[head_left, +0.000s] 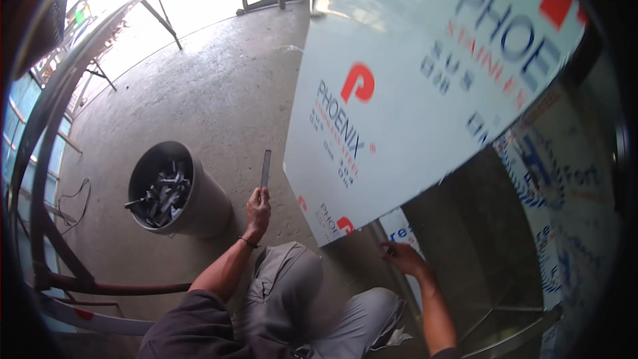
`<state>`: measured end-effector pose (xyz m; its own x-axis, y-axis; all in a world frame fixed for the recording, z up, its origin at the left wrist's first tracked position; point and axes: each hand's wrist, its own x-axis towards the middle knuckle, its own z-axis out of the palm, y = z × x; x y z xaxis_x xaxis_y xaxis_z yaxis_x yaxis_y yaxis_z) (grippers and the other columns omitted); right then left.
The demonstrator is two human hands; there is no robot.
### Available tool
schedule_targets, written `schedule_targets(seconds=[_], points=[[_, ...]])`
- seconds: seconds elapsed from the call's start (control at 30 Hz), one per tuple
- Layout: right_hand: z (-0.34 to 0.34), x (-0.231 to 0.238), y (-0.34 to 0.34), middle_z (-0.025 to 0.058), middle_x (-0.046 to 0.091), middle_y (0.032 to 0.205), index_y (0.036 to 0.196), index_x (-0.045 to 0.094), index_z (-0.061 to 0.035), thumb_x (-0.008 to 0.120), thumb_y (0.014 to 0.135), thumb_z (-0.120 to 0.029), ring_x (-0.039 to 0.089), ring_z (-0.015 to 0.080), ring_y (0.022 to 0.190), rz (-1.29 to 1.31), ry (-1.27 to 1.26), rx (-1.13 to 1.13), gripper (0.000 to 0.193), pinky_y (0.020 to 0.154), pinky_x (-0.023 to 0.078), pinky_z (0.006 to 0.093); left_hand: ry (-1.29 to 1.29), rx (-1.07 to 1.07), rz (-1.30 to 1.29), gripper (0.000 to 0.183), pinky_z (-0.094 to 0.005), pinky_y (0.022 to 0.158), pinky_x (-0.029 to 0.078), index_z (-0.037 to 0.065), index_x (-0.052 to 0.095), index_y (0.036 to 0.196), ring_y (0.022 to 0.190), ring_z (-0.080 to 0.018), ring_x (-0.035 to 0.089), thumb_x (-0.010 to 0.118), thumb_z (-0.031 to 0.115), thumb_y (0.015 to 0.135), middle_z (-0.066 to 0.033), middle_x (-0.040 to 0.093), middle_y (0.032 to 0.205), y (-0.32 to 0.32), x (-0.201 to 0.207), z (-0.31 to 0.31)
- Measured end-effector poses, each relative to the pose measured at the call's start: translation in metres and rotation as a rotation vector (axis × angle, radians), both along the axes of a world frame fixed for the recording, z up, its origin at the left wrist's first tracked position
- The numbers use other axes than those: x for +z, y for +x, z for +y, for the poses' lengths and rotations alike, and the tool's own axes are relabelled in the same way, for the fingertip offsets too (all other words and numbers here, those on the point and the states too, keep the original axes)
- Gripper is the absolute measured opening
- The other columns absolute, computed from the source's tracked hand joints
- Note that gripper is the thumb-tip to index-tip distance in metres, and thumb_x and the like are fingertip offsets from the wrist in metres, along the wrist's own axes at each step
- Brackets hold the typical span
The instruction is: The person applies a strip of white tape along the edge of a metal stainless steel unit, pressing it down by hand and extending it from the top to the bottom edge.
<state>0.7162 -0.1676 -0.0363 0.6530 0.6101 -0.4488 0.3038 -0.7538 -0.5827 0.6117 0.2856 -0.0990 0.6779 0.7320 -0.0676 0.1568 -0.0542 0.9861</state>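
My left hand (258, 211) is closed round the lower end of a flat grey metal bar (266, 171), which points up and away from me. A large box-shaped piece of sheet metal (392, 126), covered in printed white film, stands tilted to the right of that bar. Below its lower edge, my right hand (405, 258) is closed beside a long narrow metal strip (392, 242). Its fingertips are in shadow, so what they grip cannot be made out. The bar and the box do not touch.
A grey bin (209, 199) with metal offcuts (169, 193) stands on the concrete floor (219, 86) at the left. Dark metal framing (50, 153) runs along the left side. More film-covered sheets (565, 193) stand at the right. A cable (78, 196) lies behind the bin.
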Motion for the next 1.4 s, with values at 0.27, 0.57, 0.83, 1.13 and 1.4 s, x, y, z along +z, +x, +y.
schedule_targets(seconds=[0.27, 0.57, 0.83, 1.13, 1.4], points=[[0.021, 0.19, -0.059, 0.017, 0.074, 0.102, 0.137, 0.063, -0.007, 0.07, 0.097, -0.04, 0.071, 0.0295, 0.088, 0.137, 0.041, -0.248, 0.053, 0.082, 0.056, 0.0413, -0.41, 0.022, -0.071, 0.039, -0.0275, 0.041, 0.034, 0.011, 0.05, 0.089, 0.046, -0.0072, 0.041, 0.045, 0.042, 0.112, 0.0036, 0.042, 0.059, 0.011, 0.158, -0.04], [0.078, 0.435, -0.13, 0.0138, 0.075, 0.104, 0.136, 0.065, -0.0086, 0.073, 0.096, -0.033, 0.07, 0.0225, 0.091, 0.202, 0.088, -0.128, 0.047, 0.083, 0.055, 0.035, -0.299, -0.014, 0.096, 0.041, -0.0306, 0.056, 0.047, 0.005, 0.058, 0.092, 0.061, -0.0128, 0.056, 0.048, 0.039, 0.112, -0.0033, 0.057, 0.069, -0.024, 0.329, -0.045], [0.125, 0.59, -0.115, 0.0131, 0.074, 0.101, 0.131, 0.067, -0.0066, 0.075, 0.094, -0.026, 0.071, 0.0238, 0.088, 0.109, 0.223, -0.017, 0.042, 0.079, 0.055, 0.0359, -0.111, -0.069, 0.197, 0.051, -0.0266, 0.054, 0.038, 0.007, 0.06, 0.091, 0.063, -0.0067, 0.043, 0.051, 0.055, 0.107, 0.0044, 0.049, 0.072, -0.039, 0.473, 0.0], [0.171, 0.687, -0.054, 0.017, 0.07, 0.099, 0.13, 0.066, -0.0033, 0.068, 0.1, -0.032, 0.067, 0.0331, 0.089, -0.14, 0.191, -0.025, 0.042, 0.083, 0.053, 0.0423, -0.3, -0.049, 0.049, 0.06, -0.0321, 0.062, 0.042, 0.002, 0.062, 0.089, 0.069, -0.0121, 0.05, 0.05, 0.058, 0.106, -0.0007, 0.055, 0.073, 0.061, 0.541, 0.081], [0.19, 0.819, -0.015, 0.0126, 0.072, 0.106, 0.13, 0.068, -0.011, 0.073, 0.095, -0.034, 0.071, 0.0266, 0.094, -0.338, 0.301, 0.068, 0.042, 0.086, 0.056, 0.0406, -0.059, -0.235, -0.395, 0.045, -0.022, 0.051, 0.032, 0.012, 0.053, 0.077, 0.058, -0.0017, 0.039, 0.048, 0.04, 0.112, 0.0086, 0.044, 0.067, 0.178, 0.718, 0.164]])
